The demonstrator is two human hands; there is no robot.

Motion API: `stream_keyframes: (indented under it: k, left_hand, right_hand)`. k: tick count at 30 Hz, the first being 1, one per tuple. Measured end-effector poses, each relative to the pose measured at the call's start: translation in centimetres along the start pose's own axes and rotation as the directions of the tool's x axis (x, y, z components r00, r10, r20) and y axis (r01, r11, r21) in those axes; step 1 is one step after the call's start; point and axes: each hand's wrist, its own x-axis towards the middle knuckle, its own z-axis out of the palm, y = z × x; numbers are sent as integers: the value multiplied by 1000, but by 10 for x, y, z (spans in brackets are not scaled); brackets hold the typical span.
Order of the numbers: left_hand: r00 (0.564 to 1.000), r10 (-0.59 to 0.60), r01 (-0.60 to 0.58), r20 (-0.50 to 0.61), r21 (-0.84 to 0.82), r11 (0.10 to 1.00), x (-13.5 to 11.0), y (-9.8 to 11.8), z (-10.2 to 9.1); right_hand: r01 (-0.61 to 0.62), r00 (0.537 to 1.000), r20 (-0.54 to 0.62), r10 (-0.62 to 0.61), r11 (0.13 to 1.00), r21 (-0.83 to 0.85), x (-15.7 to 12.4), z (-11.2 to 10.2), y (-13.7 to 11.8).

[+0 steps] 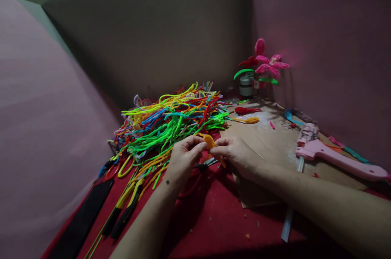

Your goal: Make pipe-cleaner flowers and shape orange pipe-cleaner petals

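Observation:
My left hand and my right hand meet over the red table cover, both pinching a bent orange pipe cleaner between fingertips. The orange piece is folded into a small loop between the two hands. Just behind and to the left lies a big tangled heap of coloured pipe cleaners, green, yellow, red and blue. A pair of pliers or cutters lies under my hands, partly hidden.
A pink glue gun lies on a brown board at the right. A finished pink pipe-cleaner flower stands in a small pot at the back corner. Red and orange shaped pieces lie nearby. Black-and-yellow handled tools rest at the left. Walls enclose the table.

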Motion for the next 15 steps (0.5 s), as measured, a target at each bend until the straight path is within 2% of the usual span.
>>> stream_keyframes:
  k: [7,13,15]
  left_hand:
    - [1000,-21,22,16,-17,1000,-1,3,4]
    - [993,-52,59,105,-68,996,0,0,-2]
    - [992,-68,75,104,-65,995,0,-2,-2]
  right_hand:
    - [20,997,69,-21,1000,14,0,-1,1]
    - [22,999,38,-23,999,38,0,-1,1]
    - [12,999,32,-13,1000,22,1,-1,3]
